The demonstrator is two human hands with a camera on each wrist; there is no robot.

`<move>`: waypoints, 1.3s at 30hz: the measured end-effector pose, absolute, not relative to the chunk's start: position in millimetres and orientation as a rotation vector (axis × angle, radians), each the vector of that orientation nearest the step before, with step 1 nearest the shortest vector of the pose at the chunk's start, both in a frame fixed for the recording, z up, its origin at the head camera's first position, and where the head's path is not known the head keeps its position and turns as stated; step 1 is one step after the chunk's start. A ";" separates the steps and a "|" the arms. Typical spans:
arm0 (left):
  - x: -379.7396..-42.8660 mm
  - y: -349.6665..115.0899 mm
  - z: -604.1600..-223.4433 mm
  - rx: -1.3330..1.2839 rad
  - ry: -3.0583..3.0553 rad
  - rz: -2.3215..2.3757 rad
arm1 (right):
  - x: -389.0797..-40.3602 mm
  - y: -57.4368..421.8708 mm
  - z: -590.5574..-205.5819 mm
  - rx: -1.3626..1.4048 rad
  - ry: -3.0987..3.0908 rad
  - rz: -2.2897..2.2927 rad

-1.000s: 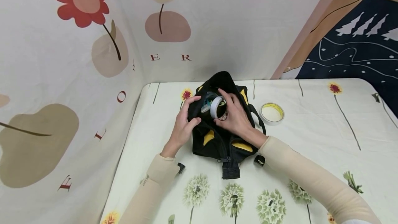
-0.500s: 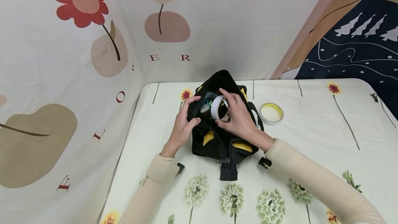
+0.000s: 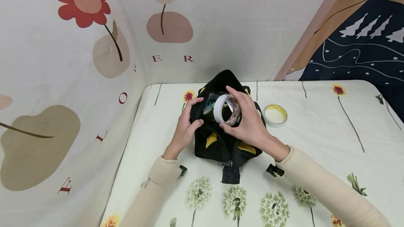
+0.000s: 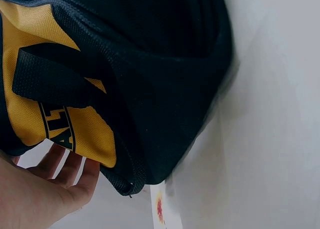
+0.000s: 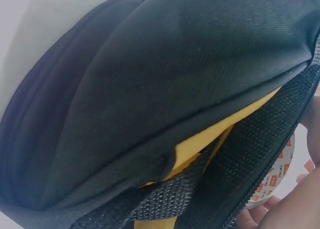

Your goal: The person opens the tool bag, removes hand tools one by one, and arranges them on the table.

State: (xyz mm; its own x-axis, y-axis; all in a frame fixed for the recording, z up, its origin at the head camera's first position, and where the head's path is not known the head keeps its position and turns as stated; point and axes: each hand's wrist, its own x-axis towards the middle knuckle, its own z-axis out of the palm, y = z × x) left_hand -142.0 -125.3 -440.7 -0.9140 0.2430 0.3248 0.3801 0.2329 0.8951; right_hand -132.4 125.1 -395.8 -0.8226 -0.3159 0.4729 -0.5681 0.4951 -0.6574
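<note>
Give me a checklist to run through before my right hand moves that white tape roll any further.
1. Grip on the white tape roll: ok; the thumb and fingers of your right hand hold it.
2. Left hand on the black-and-yellow zip bag: ok; it's at the side of the opening.
3. Bag unzipped: ok; the mouth gapes and some contents show.
4. Roll clear of the bag's rim: cannot tell; it's at the opening, contact hidden.
5. Second tape roll: ok; it lies flat on the table, right of the bag.
6. Black buckle free of your right sleeve: cannot tell; they sit very close.
</note>
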 end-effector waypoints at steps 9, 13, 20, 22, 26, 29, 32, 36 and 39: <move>-141.1 -125.6 -440.5 -0.600 -2.369 -1.794 | -129.5 133.7 -393.1 0.757 -2.288 1.296; -141.1 -124.9 -441.1 -0.602 -2.363 -1.810 | -127.9 143.2 -391.8 0.724 -2.223 1.308; -141.2 -124.6 -441.1 -0.604 -2.357 -1.824 | -125.8 161.1 -388.5 0.658 -2.157 1.351; -141.2 -124.6 -441.2 -0.600 -2.359 -1.822 | -125.2 165.1 -387.9 0.652 -2.151 1.353; -141.0 -124.8 -441.2 -0.599 -2.362 -1.812 | -123.3 173.0 -389.5 0.638 -2.161 1.330; -140.9 -124.7 -440.9 -0.603 -2.359 -1.813 | -121.9 179.0 -391.0 0.627 -2.166 1.319; -141.1 -124.3 -441.0 -0.607 -2.357 -1.816 | -120.8 185.2 -391.6 0.612 -2.160 1.300; -141.9 -124.1 -441.9 -0.607 -2.355 -1.821 | -119.9 194.3 -392.3 0.580 -2.143 1.290; -142.3 -124.2 -442.1 -0.604 -2.354 -1.828 | -119.7 203.1 -392.6 0.549 -2.160 1.266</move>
